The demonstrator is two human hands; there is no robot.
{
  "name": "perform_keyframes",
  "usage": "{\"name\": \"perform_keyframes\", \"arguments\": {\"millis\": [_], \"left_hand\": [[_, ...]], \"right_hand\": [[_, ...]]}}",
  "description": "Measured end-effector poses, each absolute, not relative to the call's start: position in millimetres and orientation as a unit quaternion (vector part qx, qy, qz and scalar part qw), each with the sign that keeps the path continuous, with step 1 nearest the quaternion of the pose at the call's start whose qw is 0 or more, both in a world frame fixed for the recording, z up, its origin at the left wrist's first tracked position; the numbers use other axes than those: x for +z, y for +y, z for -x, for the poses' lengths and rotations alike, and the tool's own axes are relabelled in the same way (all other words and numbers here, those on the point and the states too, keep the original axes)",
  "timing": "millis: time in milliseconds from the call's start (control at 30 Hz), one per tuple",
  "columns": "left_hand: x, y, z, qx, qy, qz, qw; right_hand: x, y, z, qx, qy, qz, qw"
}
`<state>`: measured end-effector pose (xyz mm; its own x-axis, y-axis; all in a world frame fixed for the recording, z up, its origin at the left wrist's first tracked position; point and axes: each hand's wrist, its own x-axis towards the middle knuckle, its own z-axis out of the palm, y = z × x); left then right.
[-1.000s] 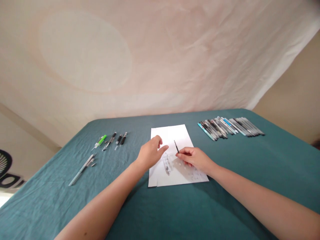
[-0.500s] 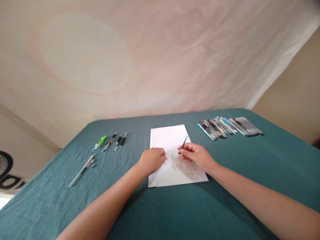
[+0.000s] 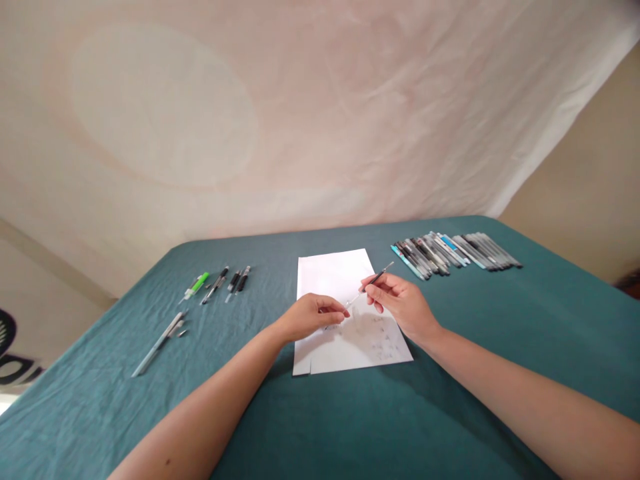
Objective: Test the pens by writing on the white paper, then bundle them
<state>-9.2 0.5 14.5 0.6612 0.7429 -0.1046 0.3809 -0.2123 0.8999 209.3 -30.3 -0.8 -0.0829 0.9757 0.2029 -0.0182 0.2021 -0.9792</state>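
Between my hands runs a slim pen (image 3: 382, 274), its dark end sticking up past my fingers and a pale, thin part slanting down to the left. Thumb and fingers of my right hand (image 3: 403, 303) pinch it over the right side of the paper. My left hand (image 3: 313, 316) is closed at the lower left end of the pen, its fingertips hiding that end. Beneath both hands lies a white sheet of paper (image 3: 333, 270) with faint pen marks at its lower right.
At the back right several pens (image 3: 435, 255) lie side by side in a row. A green pen (image 3: 200, 283) and some black pen parts (image 3: 239, 281) lie on the left. Nearer, a long pale pen barrel (image 3: 158, 344) rests on the green cloth (image 3: 350, 427).
My right hand has lifted and tilted the pen away from the paper. My left hand has moved right, with its fingertips now meeting the pen's lower end. The view has shifted slightly.
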Motion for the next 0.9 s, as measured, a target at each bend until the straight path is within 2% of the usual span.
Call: {"name": "perform_keyframes", "arguments": {"millis": [400,600,733,900], "left_hand": [[17.5,0.8,9.7,0.155,0.342,-0.763,0.527],[14.6,2.7,10.7,0.147,0.321,-0.727,0.589],[8.2,4.1,10.1,0.203,0.308,-0.667,0.648],[0.5,8.3,11.3,0.268,0.346,-0.605,0.664]], "right_hand": [[1.7,-32.0,-212.3,0.448,-0.591,0.446,0.501],[1.5,-33.6,-209.5,0.436,-0.671,0.424,0.425],[-7.3,-29.1,-212.4,0.316,-0.721,0.48,0.386],[-12.4,-29.8,-217.0,0.155,-0.774,0.562,0.246]]}}
